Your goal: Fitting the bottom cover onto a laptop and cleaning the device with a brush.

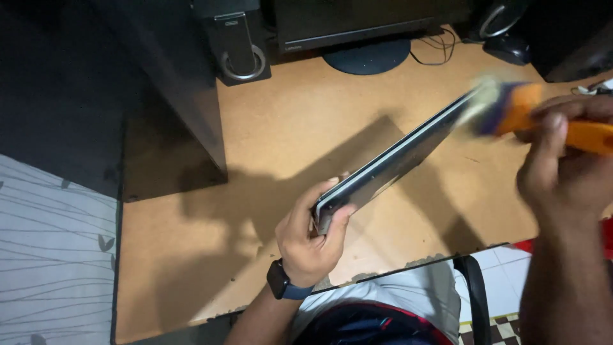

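Laptop [389, 163], shut and tilted on edge above the bench [300, 121], is gripped at its near corner by the left hand [311, 237], fingers curled around it. Right hand [562, 169] is closed on an orange-handled brush [530, 115], bristles touching the laptop's far end. Beyond stand a speaker [239, 45] and monitor base [367, 56].

A dark monitor [357, 19], its rectangular black screen switched off, stands on a round base at the desk's [287, 121] far edge, well beyond both grips, between them.
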